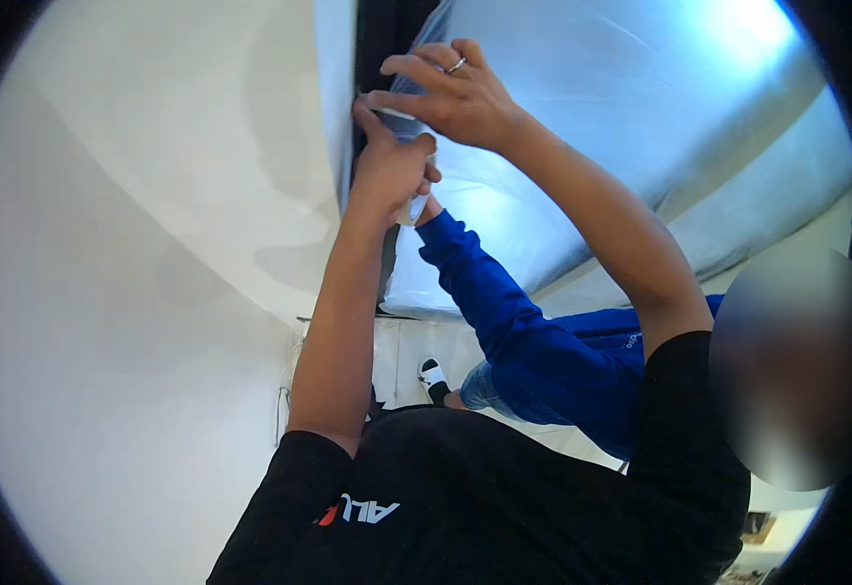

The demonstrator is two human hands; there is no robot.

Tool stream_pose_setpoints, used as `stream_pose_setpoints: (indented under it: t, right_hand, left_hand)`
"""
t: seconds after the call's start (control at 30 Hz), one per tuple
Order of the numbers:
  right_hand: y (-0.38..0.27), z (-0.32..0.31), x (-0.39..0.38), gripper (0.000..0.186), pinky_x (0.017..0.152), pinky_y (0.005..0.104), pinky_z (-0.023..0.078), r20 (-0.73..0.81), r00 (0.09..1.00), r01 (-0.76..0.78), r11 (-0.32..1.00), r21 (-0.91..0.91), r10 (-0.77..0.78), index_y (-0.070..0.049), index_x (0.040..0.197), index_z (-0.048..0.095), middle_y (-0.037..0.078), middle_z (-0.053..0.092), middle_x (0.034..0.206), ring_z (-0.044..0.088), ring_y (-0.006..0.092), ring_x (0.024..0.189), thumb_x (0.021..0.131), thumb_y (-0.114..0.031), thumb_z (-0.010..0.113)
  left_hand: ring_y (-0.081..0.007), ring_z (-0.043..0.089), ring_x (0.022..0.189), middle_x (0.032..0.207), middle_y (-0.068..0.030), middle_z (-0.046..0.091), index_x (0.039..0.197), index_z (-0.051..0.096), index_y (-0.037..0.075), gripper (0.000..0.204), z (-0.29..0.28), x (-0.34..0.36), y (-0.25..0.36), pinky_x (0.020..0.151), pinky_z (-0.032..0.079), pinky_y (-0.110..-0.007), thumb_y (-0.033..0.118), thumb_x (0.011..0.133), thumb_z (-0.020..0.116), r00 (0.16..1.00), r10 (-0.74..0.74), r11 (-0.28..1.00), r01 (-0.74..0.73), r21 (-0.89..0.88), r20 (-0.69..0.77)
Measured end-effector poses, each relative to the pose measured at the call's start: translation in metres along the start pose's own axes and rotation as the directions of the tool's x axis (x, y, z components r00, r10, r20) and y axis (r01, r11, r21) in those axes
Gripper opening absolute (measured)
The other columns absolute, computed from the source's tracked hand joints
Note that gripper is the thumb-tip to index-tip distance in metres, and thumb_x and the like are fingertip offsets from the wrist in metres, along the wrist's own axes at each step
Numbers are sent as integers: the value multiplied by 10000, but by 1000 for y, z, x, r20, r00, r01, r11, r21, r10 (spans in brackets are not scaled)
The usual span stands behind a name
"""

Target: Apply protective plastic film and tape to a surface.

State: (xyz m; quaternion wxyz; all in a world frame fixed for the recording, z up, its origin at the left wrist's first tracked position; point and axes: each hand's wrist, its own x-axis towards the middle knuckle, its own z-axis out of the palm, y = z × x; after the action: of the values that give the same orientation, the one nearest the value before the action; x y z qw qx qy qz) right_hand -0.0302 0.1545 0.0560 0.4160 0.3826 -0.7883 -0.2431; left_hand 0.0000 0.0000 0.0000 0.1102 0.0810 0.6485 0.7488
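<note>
My black shirt (504,487) faces the dark frame (375,44), where my left hand (392,171) curls, seemingly bracing; right hand (470,105) half-spread; grips unclear.

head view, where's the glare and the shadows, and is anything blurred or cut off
In the head view, glare whitens the sheeting at upper right; soft shadows fall on the wall left of the left hand; an oval at right is blurred out; the fisheye rim blackens the corners.
</note>
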Motion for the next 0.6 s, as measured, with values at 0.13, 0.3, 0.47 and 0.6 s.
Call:
stream_pose_setpoints:
  t: [0.13, 0.3, 0.47, 0.6]
  right_hand:
    - [-3, 21, 26, 400, 929, 409, 337, -102, 995, -15, 997, 71, 22, -398, 1126, 762, -66, 558, 1303, 468, 161, 1191, 788, -188, 796]
    - [-5, 32, 33, 253, 913, 407, 340, -193, 974, -108, 992, 68, 119, -301, 1006, 806, -32, 585, 1217, 482, 175, 1149, 775, -203, 782]
    - [-15, 16, 45, 220, 890, 417, 343, -190, 969, -139, 985, 106, 158, -290, 918, 803, -31, 575, 1179, 490, 188, 1116, 709, -225, 793]
    - [-21, 14, 41, 217, 844, 370, 341, -115, 980, -145, 979, 144, 162, -281, 936, 787, -74, 600, 1086, 533, 152, 1022, 733, -207, 785]
  left_hand:
    - [-207, 662, 613, 978, -181, 645, 1598, 99, 32, 917, -28, 2, 4, 456, 501, -294, 113, 843, 614, 992, 127, 989, -127, 70, 6]
    - [-218, 702, 715, 1080, -238, 653, 1621, 74, 42, 1008, -23, 0, -4, 506, 532, -307, 141, 800, 651, 929, 371, 873, -343, 347, -15]
    - [-206, 676, 672, 1205, -209, 604, 1616, 52, 112, 968, -21, 3, 3, 464, 487, -255, 107, 858, 654, 978, 208, 975, -209, -69, -15]
    - [-214, 663, 646, 1156, -194, 587, 1569, 103, 65, 895, -26, -3, 7, 474, 503, -274, 136, 884, 675, 995, 104, 994, -104, -36, 3]
